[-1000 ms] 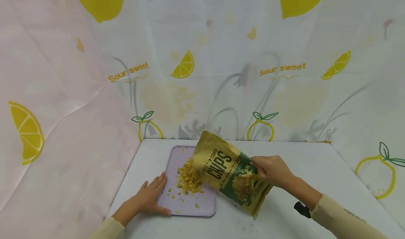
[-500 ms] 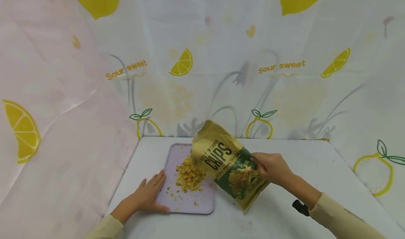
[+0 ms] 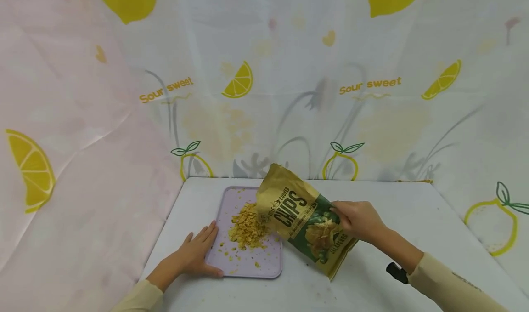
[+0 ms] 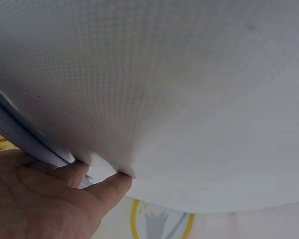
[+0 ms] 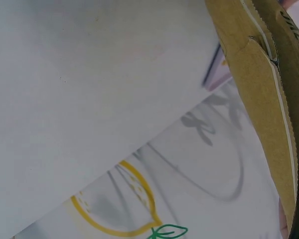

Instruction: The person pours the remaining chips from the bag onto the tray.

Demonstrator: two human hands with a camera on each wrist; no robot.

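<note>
A gold and green chip bag (image 3: 306,220) is tilted, its upper left end down over the lilac tray (image 3: 264,270). My right hand (image 3: 361,221) grips it by the upper side near the bottom end. Crushed yellow chips (image 3: 247,227) lie heaped on the tray, with crumbs scattered around the pile. My left hand (image 3: 196,253) rests with fingers spread at the tray's left edge, thumb at the near corner. In the left wrist view, fingertips (image 4: 120,179) touch the white tabletop beside the tray's rim. The right wrist view catches the folded seam of the bag (image 5: 261,84).
The white table (image 3: 384,211) stretches off to the right, with a few crumbs near its front. A cloth printed with lemons (image 3: 268,119) hangs behind it and along both sides. A black wrist device (image 3: 397,272) sits at the right sleeve.
The bag rose slightly, then came back down and a little to the right with my right hand. The chip pile looks about the same. My left hand stays at the tray's edge.
</note>
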